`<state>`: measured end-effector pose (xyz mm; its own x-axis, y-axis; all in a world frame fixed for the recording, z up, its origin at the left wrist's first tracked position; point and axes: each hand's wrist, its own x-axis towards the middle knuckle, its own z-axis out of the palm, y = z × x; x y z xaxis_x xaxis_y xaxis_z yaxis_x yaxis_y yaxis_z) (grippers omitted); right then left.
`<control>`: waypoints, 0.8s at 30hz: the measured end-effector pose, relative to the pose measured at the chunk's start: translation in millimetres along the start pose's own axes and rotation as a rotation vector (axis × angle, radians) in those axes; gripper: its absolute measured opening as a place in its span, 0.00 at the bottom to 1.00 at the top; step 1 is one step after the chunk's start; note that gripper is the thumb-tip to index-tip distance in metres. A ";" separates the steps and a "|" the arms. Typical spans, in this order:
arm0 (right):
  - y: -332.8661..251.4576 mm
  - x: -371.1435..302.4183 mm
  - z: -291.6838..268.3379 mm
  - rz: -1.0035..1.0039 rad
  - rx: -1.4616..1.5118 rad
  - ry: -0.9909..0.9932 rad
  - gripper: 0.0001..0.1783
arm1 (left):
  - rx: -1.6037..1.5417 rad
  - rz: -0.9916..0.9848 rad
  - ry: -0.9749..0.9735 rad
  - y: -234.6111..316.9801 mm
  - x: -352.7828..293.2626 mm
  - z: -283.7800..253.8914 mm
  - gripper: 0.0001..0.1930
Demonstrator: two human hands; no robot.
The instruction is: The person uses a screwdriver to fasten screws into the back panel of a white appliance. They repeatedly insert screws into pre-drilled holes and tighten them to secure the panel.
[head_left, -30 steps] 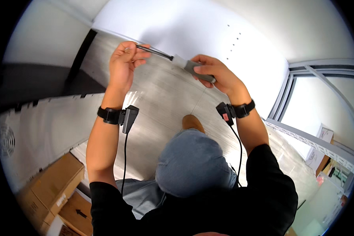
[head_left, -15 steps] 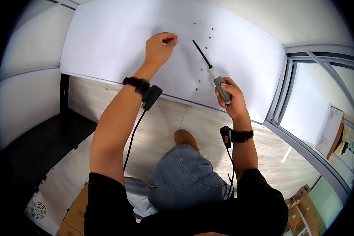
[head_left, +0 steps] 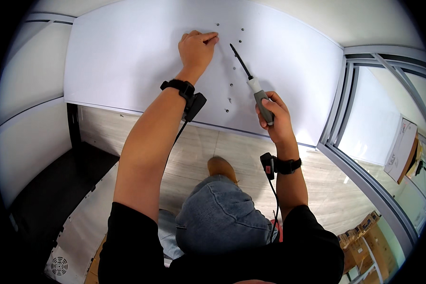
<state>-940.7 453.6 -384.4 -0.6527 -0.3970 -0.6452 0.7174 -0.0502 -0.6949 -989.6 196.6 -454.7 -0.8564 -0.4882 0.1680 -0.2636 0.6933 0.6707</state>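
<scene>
Several boxes [head_left: 376, 244] hide contents; right hand [head_left: 281, 118] grips screwdriver [head_left: 254, 85]; left hand [head_left: 197, 51] pinches, object unclear.

From head height, the left of two wide fisheye cameras looked steeply down and slightly forward, over a denim-clad knee [head_left: 217, 215], near enough to frame the left hand [head_left: 196, 54], right hand [head_left: 282, 122] and white tabletop [head_left: 123, 61].
</scene>
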 end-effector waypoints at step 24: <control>-40.9 -181.8 211.2 -0.046 -0.746 -0.958 0.10 | -0.995 -0.584 0.423 100.9 -308.4 -378.5 0.19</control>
<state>-799.9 334.2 -171.6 -0.0034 -0.9409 -0.3386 0.1759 0.3328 -0.9265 -584.1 216.5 -165.4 -0.4630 -0.8517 -0.2454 0.0530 -0.3029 0.9515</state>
